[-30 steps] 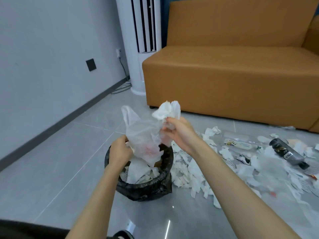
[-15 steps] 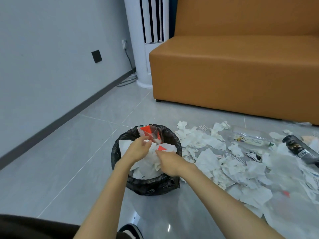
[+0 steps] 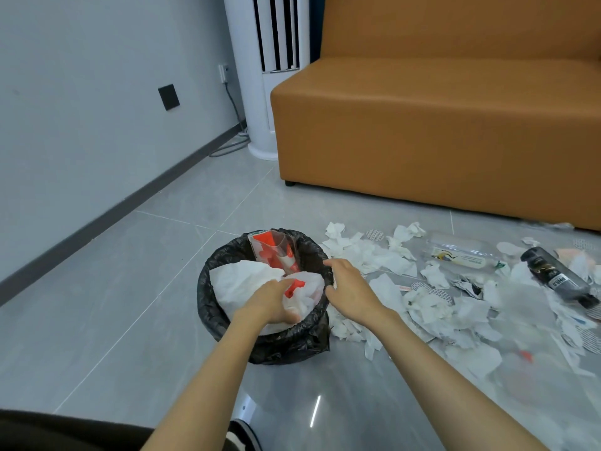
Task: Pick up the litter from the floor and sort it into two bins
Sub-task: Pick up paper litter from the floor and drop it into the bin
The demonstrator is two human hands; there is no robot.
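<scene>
Now bag (image 3: 309,286) is down in bin (image 3: 204,297), L hand (image 3: 271,302) clutching it. R hand (image 3: 349,288) has let go, fingers spread, free for more litter (image 3: 390,265).

The grey tiled floor (image 3: 146,304) carries a round bin lined with a black bag (image 3: 208,307), and just to its right lies a wide spread of torn white paper scraps (image 3: 383,258). A clear plastic bottle (image 3: 461,255) and a dark bottle (image 3: 559,278) lie on their sides among the scraps. Farther back stand an orange sofa (image 3: 422,131) and a white tower unit (image 3: 260,92).
</scene>
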